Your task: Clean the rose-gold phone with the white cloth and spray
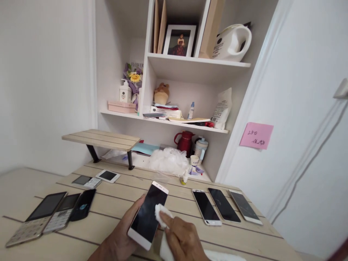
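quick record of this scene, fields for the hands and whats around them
left hand: holds a white-framed smartphone, screen toward the person
right hand: presses a white cloth against that screen
desk: slatted light wood desk
right of hands: three smartphones side by side
left of hands: two keypad phones, a black phone
behind: white shelves, red thermos jug
wall: pink sticky note
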`<state>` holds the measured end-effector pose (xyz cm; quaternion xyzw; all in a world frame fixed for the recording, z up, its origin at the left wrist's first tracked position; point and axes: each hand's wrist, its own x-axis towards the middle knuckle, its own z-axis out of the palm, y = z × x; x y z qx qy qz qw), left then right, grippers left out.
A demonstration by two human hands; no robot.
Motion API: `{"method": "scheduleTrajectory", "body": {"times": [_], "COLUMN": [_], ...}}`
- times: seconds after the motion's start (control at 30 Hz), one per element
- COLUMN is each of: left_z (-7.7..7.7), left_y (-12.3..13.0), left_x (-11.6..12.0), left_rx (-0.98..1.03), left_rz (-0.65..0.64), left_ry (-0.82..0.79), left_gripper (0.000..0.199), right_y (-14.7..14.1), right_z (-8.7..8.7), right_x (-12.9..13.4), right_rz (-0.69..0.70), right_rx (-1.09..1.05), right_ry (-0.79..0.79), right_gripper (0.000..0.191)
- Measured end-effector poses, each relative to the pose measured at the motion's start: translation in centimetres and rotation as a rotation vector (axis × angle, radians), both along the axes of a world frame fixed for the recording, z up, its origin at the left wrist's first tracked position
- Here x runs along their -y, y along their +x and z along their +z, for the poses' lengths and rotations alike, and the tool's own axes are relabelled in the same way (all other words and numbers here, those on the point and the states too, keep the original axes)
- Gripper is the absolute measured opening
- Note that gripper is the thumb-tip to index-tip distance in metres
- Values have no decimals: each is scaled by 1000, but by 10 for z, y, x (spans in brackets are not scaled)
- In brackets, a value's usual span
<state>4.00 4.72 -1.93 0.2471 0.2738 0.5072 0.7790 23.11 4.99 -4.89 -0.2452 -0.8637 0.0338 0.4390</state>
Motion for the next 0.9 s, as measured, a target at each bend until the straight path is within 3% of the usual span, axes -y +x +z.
{"method": "scheduleTrajectory", "body": {"times": [0.13, 0.3, 0.5, 0.6, 0.77, 0.9], "left_z": [7, 5, -1, 0, 7, 7], "left_y": [0, 0, 2, 4, 3, -1], "left_x": [-4, -4, -6, -5, -3, -3], "left_rx": [-39, 67, -13, -6, 8, 47], "left_rz": [-26, 76, 25, 69, 142, 129], "left_ry": [-56, -88, -81, -81, -87, -84], "left_gripper": [54, 37, 54, 46, 40, 37], "right_y": [-8, -7, -13, -13, -19, -24], "right_z": [-13, -16, -30, -37, -50, -51], "right_x": [2, 1, 0, -3, -7, -7], "right_rz": [104, 22, 37, -25, -202, -236], "right_rx": [130, 21, 156, 95, 95, 50], "right_ry": [18, -45, 84, 31, 118, 147], "right_gripper": [32, 43, 41, 48, 55, 59]}}
